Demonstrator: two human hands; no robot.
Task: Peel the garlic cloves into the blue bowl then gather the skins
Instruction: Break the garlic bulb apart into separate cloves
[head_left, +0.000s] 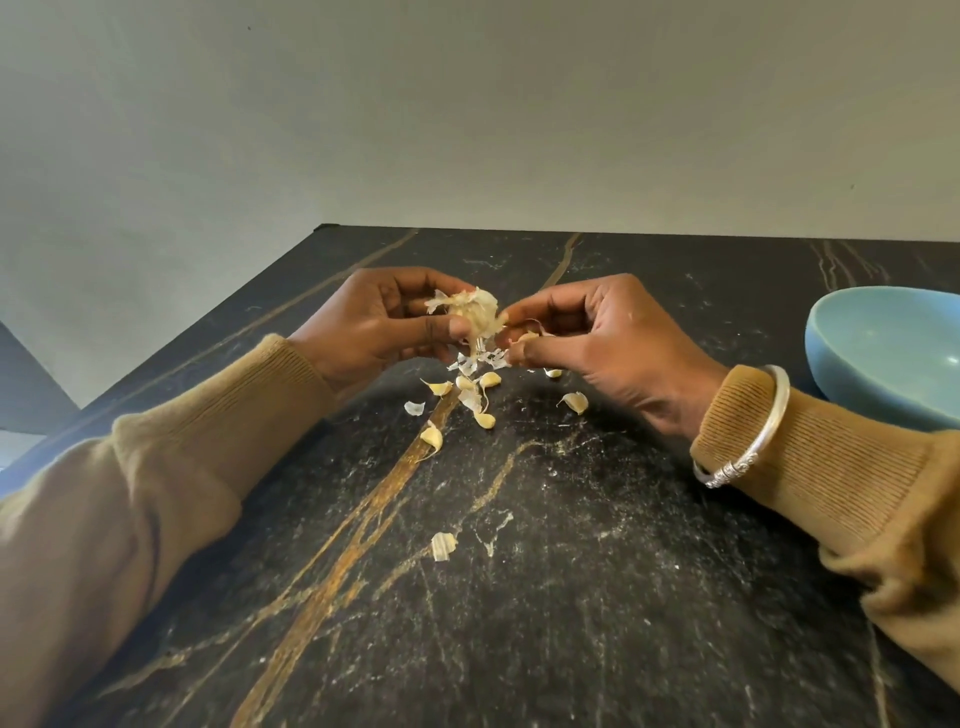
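The garlic bulb (477, 310) is pale yellow, with dry papery skin that stands out in loose flakes. It is held in the air above the bench (571, 597), between both hands. Under it, several loose cloves (575, 401) lie near together on the dark veined surface, with thin white skins (470, 365) among them. One more flake lies apart, nearer to the person. The blue bowl (841, 379) stands well apart at the right edge, partly hidden behind the right sleeve, whose wrist carries a silver bracelet (769, 415). The left hand (384, 322) grips the bulb with curled fingers and thumb. The right hand (597, 338) pinches a small pale piece (525, 338) just beside the bulb. This is perhaps a clove, but the fingers partly hide it.
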